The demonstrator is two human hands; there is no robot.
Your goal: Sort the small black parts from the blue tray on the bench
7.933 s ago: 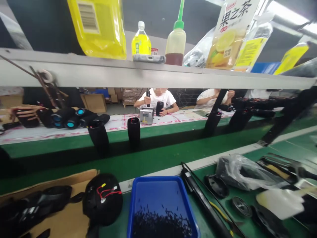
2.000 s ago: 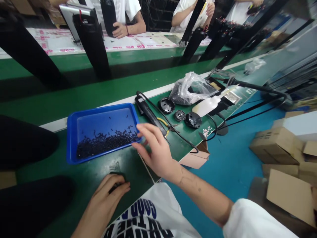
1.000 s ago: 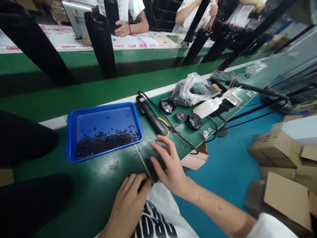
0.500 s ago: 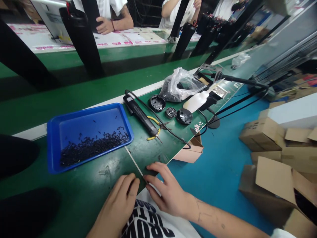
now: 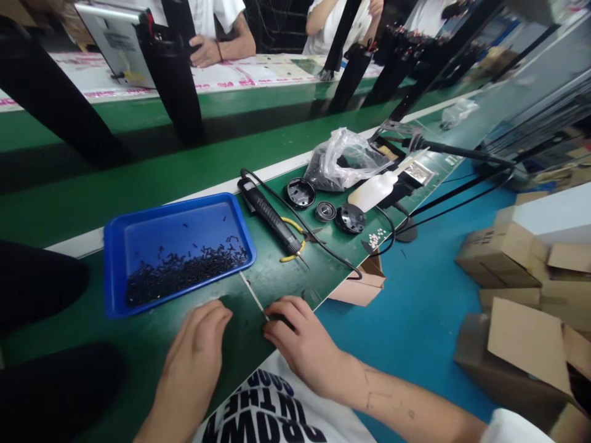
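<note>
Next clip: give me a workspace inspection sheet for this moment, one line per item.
Surface: green bench top, scuffed.
Job's things: blue tray holding small black screws; thin white strip on the bench.
Clutter: electric screwdriver, yellow-handled pliers, three round black parts, white squeeze bottle, plastic bag.
Hands: left hand resting flat on the bench; right hand with fingertips at the strip's near end.
Cables: black screwdriver cord looping over the bench.
Surroundings: conveyor belt, co-workers opposite, cardboard boxes on the blue floor.
</note>
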